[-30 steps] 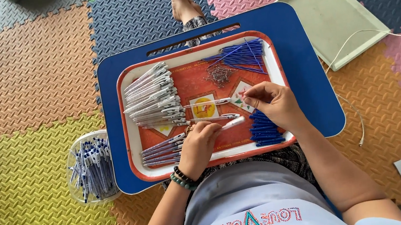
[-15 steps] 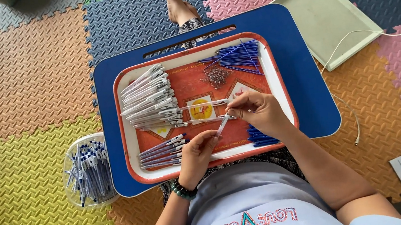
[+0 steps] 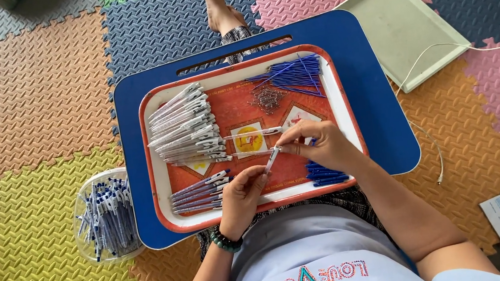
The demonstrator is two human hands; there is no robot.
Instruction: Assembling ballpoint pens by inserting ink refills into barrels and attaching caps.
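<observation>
Just over the near half of the orange-rimmed rectangular tray [image 3: 160, 168], both hands meet on one slim white plastic pen barrel [image 3: 272, 159]. Left hand [image 3: 243, 194] pinches its lower end; right hand [image 3: 318, 144] pinches the upper end, fingers curled. On the tray's left side lies a stack of white pen barrels [image 3: 183, 126]; at its far edge, loose blue refills [image 3: 293, 75] and a heap of small metal springs [image 3: 268, 99]. Left of the tray stands a clear round tub of finished pens [image 3: 106, 214].
</observation>
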